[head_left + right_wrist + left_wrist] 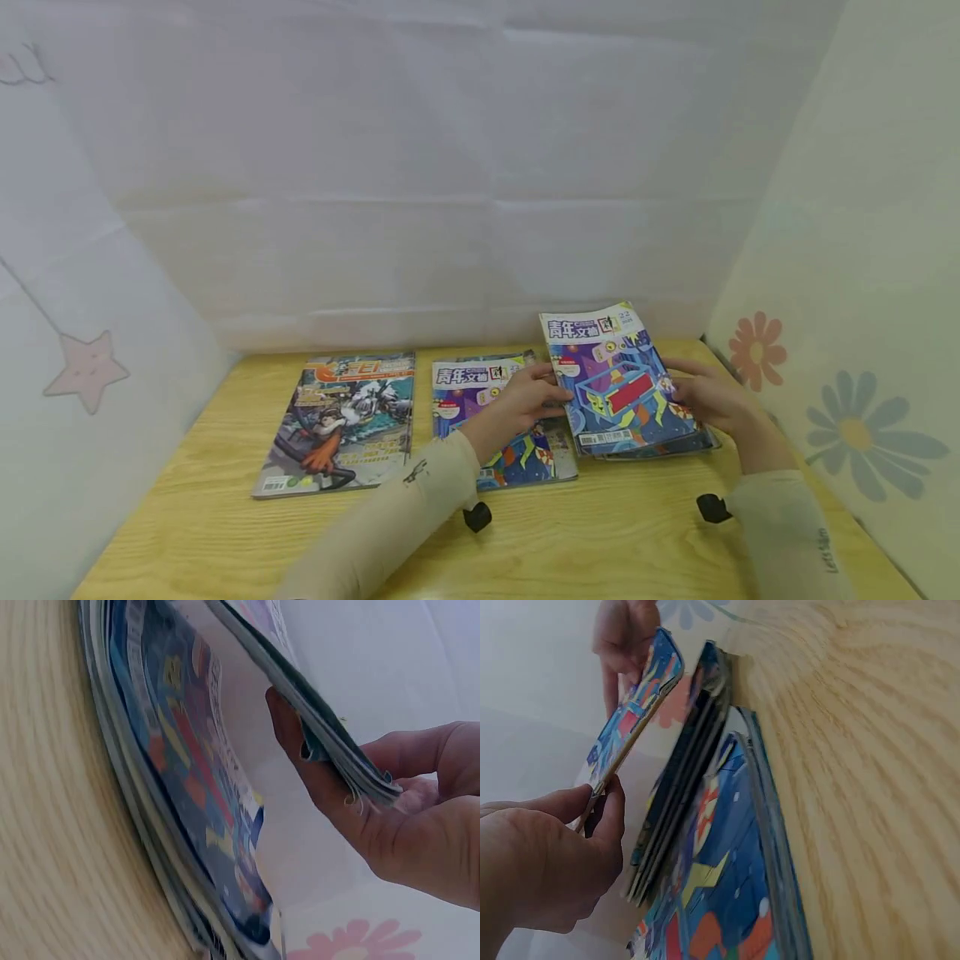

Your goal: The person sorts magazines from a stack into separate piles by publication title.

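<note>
A magazine (618,379) with a purple and blue cover is held up above the right-hand stack of magazines (660,450). My left hand (528,396) pinches its left edge between thumb and fingers, as the left wrist view also shows. On its right edge, my right hand (708,392) grips it, thumb on one face and fingers under the other in the right wrist view. Below, the stack's top magazine (199,765) has a blue cover with colourful shapes. Beside my left forearm lies the middle stack of magazines (517,458), topped by a similar cover.
Farther left on the wooden table (202,467) lies another stack of magazines (352,425) with an illustrated figure on top. A white sheet (480,208) hangs behind the table. Side panels carry a pink star (86,369) and flowers (855,433).
</note>
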Demonstrator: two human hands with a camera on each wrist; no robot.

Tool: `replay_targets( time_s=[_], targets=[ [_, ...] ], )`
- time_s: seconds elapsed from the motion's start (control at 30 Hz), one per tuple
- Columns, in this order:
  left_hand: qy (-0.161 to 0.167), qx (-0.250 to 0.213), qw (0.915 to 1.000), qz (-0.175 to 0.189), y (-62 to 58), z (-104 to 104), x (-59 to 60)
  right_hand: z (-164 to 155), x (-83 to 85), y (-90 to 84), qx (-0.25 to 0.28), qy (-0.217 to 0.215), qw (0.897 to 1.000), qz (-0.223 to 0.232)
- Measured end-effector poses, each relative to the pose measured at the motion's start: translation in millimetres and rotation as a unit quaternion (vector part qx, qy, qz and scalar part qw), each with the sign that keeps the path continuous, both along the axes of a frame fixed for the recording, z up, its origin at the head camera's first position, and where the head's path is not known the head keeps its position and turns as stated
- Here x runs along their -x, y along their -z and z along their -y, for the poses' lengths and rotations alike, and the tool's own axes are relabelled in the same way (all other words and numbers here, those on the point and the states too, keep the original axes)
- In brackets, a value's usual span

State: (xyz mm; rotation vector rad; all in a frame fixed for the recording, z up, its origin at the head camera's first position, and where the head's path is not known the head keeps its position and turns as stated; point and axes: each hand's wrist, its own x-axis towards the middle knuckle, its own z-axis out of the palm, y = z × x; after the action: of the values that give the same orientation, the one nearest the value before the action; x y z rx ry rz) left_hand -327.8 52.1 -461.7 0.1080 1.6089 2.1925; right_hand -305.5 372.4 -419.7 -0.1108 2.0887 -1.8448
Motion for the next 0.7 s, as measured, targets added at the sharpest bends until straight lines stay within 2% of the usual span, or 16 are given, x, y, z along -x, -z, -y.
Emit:
replay_targets(
  time_s=[0.17,0.27,0.4,0.5,0.7],
  targets=[
    [-0.005,0.055,0.9981,-0.027,9.0,-21,4.3,-16,1.7,7.2,-0.017,0.022,1.000,0.010],
    [-0.012,0.080,0.9961,-0.035,9.2,-31,1.9,-21,2.7,12.3,-0.029,0.039,0.999,0.017],
    [-0.024,0.103,0.9940,-0.031,9.3,-44,-1.9,-25,2.6,19.7,-0.074,0.052,0.996,0.001],
    [-0.041,0.105,0.9934,-0.020,12.3,-50,-3.4,-25,2.2,24.0,-0.107,0.063,0.992,-0.013],
    [-0.076,0.078,0.9941,0.004,18.2,-59,-3.4,-28,2.9,28.2,-0.129,0.087,0.988,-0.011]
  ],
)
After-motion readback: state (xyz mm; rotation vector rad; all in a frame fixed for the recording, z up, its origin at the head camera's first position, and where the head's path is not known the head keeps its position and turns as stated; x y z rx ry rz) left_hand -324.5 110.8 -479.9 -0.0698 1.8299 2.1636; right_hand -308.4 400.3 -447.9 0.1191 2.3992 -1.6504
